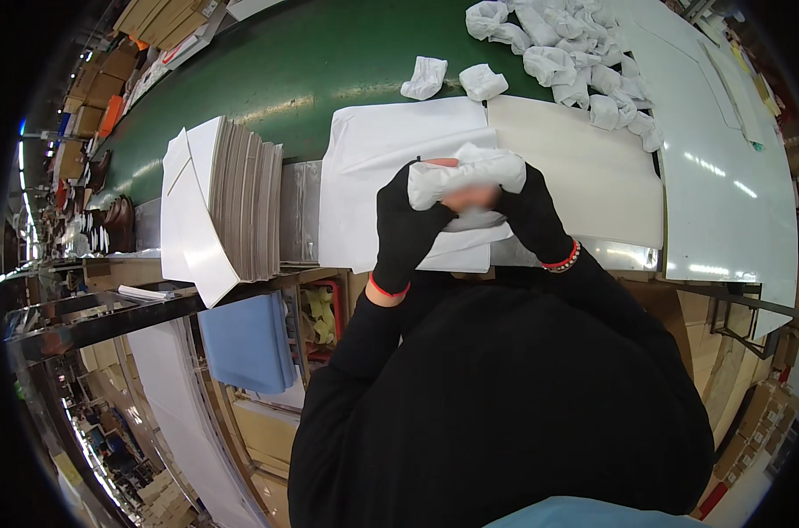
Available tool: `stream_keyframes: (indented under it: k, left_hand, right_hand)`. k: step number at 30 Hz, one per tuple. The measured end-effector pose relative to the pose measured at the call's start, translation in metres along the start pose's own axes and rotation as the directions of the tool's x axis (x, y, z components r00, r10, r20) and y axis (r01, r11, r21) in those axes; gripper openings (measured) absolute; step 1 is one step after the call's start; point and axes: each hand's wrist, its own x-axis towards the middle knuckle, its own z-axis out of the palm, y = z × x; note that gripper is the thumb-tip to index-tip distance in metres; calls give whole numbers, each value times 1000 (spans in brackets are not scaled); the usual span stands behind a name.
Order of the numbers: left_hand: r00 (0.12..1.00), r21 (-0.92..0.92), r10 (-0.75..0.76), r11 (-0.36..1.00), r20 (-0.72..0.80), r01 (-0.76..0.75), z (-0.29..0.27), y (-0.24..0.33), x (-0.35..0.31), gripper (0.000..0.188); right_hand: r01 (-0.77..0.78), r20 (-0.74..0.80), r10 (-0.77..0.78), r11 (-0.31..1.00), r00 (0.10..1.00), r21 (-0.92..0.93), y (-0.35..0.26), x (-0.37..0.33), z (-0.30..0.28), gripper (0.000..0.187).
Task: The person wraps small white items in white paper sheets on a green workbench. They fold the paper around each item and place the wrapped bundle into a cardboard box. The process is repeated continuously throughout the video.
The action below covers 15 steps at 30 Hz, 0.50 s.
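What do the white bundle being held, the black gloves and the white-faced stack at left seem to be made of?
White bundle: matte, probably thin paper, though cloth is possible; it creases softly. Black gloves: likely matte stretch fabric, since they fit closely. White-faced stack: probably cardboard, with smooth white faces and grey-brown edges.
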Motion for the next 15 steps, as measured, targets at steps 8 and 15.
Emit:
stream_keyframes:
  k: [8, 15]
  left_hand:
    - [997, -247, 47, 967, -67, -62, -1, -15, 3, 45]
    - [963, 44, 137, 990, -232, -131, 27, -2, 6, 50]
  right_hand:
    - [40, -2, -40, 997, 999, -61, -3, 2, -1, 32]
    - [-298, 368, 222, 940, 903, 164, -17, 10, -3, 19]
